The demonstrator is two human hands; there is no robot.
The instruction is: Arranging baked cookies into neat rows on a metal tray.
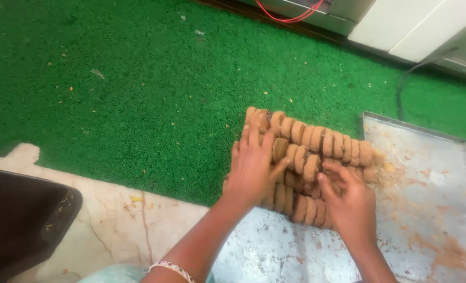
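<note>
Round, golden-brown cookies stand on edge, packed face to face in three tight rows. The block lies at the left end of a crumb-strewn metal baking tray, its far corner overhanging the green turf.
</note>
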